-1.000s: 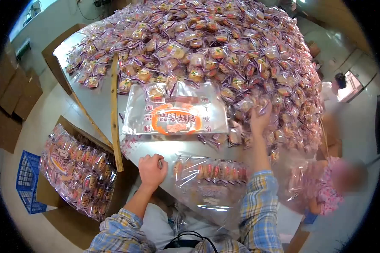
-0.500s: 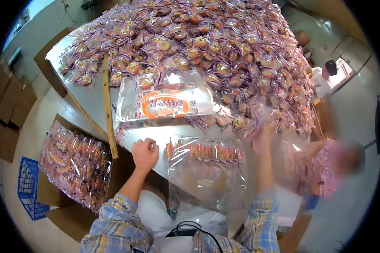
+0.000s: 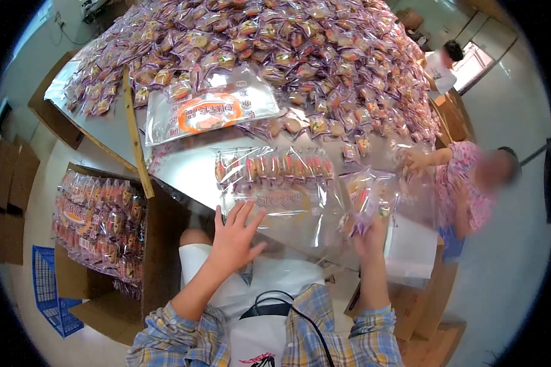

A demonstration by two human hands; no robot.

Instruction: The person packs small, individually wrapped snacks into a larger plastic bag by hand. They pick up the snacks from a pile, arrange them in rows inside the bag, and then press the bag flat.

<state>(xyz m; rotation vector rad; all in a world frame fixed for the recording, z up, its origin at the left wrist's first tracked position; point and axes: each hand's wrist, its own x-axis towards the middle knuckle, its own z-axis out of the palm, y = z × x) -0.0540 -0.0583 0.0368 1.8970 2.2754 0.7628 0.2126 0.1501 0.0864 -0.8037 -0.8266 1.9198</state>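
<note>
In front of me lies a clear plastic bag [image 3: 275,208] with printed lettering, a row of individually wrapped cakes [image 3: 281,166] inside its far end. My left hand [image 3: 232,238] has its fingers spread at the near left part of this bag, holding nothing. To the right of the bag, my right hand [image 3: 372,237] is closed around several wrapped cakes [image 3: 367,196] in clear and purple wrappers. Beyond the filled bag, a stack of flat printed bags [image 3: 208,110] rests on the table against a large heap of wrapped cakes [image 3: 300,67].
On the left, an open carton [image 3: 168,244] holds filled bags [image 3: 95,226], with a blue crate [image 3: 49,293] behind it. A wooden strip [image 3: 136,134] edges the table. At the right, another person in a pink top [image 3: 465,165] reaches onto the table; another person [image 3: 441,70] is farther back.
My right hand has come back from the heap towards me with several wrapped cakes. My left hand has gone from a closed curl to spread fingers at the bag. The view has shifted.
</note>
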